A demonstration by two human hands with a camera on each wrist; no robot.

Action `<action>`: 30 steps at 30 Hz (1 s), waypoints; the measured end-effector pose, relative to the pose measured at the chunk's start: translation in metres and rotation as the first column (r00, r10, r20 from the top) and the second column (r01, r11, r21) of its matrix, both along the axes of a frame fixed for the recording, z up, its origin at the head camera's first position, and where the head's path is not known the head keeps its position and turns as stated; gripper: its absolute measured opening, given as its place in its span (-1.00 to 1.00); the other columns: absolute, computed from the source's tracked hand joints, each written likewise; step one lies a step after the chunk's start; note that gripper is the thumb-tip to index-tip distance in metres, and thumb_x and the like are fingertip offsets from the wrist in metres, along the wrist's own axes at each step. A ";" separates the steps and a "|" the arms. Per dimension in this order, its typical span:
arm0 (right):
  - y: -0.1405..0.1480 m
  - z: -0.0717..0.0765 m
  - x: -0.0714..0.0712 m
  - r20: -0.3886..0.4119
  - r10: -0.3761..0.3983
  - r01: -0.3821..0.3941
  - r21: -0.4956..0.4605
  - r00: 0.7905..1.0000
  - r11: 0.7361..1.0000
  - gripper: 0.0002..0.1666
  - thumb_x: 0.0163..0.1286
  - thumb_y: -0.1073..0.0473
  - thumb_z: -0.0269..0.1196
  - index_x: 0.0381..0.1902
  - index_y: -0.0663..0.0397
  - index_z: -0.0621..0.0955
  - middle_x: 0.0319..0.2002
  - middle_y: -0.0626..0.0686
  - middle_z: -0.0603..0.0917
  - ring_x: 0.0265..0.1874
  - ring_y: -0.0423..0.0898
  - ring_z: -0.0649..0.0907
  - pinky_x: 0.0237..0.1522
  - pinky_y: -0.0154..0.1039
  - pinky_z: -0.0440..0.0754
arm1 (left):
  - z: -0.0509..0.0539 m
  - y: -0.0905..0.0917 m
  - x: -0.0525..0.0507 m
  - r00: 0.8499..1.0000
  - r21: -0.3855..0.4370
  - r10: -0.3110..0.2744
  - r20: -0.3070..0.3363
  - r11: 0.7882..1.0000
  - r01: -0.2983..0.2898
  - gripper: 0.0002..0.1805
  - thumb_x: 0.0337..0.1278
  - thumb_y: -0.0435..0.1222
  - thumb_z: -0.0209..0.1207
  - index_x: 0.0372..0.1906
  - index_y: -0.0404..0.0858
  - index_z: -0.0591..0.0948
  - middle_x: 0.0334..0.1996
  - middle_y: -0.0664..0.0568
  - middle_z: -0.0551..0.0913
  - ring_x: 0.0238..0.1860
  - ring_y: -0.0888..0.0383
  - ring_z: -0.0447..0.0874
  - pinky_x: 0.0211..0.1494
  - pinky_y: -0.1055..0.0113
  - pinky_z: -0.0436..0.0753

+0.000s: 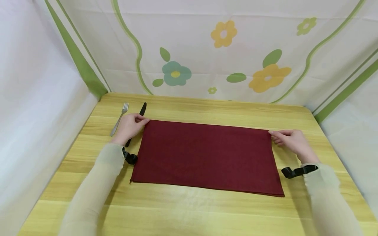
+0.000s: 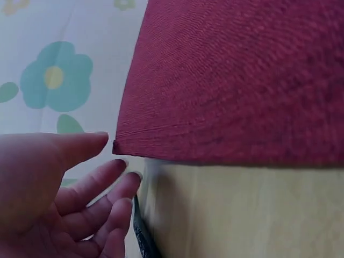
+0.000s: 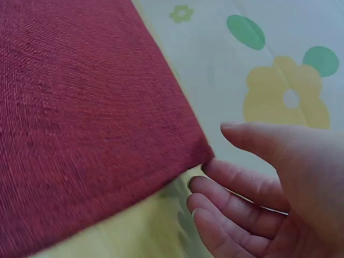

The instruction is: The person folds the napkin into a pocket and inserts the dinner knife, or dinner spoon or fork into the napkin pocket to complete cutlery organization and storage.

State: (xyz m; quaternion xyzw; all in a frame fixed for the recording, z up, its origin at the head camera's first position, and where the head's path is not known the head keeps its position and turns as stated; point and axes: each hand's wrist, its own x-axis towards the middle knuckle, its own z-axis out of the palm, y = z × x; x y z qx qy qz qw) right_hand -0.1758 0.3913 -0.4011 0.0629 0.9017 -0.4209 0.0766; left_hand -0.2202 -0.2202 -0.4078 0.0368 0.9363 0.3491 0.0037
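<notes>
The red cloth point(image 1: 206, 155) lies between the hands. The left hand point(image 1: 128, 128) and right hand point(image 1: 294, 143) grip nothing, thumbs and fingers apart beside its far corners. It looks light, soft and floppy; pinching both corners should work best.

Your 1 dark red cloth point(image 1: 206, 155) lies flat on the wood-grain table point(image 1: 165, 209) in front of you, a wide rectangle with its long sides running left to right. The fabric is plain, with layered edges showing along the near side, clearest at the near right corner. At its 2 far corners you have your left hand point(image 1: 129, 127) and right hand point(image 1: 292, 141), each with thumb and fingers parted.
</notes>
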 end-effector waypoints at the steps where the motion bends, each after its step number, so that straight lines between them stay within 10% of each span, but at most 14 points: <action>1: -0.001 -0.001 -0.002 0.003 -0.005 0.006 -0.007 1.000 1.000 -0.17 0.42 -0.29 0.28 0.16 0.45 0.61 -0.20 0.11 0.78 -0.30 -0.18 0.76 -0.23 -0.33 0.69 | -0.001 0.000 -0.001 1.000 -0.004 0.005 0.008 1.000 -0.005 -0.58 0.47 -0.08 0.18 0.04 -0.38 0.70 -0.08 -0.24 0.71 -0.10 -0.12 0.64 -0.07 0.02 0.59; 16: -0.008 -0.013 -0.012 -0.072 -0.115 0.107 -0.101 0.991 0.989 -0.45 0.41 -0.09 0.37 0.03 0.32 0.70 -0.31 -0.23 0.72 -0.36 -0.26 0.71 -0.27 -0.42 0.61 | -0.003 0.005 -0.009 0.997 0.194 0.037 0.065 0.980 -0.049 -0.66 0.46 -0.12 0.21 0.02 -0.32 0.68 -0.02 -0.19 0.68 -0.02 -0.06 0.58 -0.02 0.10 0.52; 23: -0.006 -0.014 -0.016 -0.040 -0.147 0.117 -0.417 0.988 0.901 -0.76 0.45 0.11 0.35 -0.12 0.18 0.73 -0.29 -0.20 0.75 -0.37 -0.22 0.74 -0.24 -0.39 0.67 | 0.001 0.004 -0.013 0.980 0.395 -0.008 0.201 0.916 -0.074 -0.64 0.41 -0.18 0.27 0.07 -0.37 0.56 -0.02 -0.23 0.68 -0.04 -0.06 0.67 0.07 0.16 0.54; 30: -0.009 -0.016 -0.020 0.001 -0.157 0.140 -0.462 0.988 0.876 -0.48 0.37 0.20 0.42 0.19 0.28 0.51 -0.28 -0.16 0.77 -0.34 -0.23 0.74 -0.23 -0.38 0.68 | 0.000 0.006 -0.016 0.979 0.421 0.000 0.202 0.903 -0.087 -0.52 0.34 -0.28 0.33 0.30 -0.31 0.57 0.14 -0.21 0.62 0.18 -0.05 0.52 0.25 0.08 0.46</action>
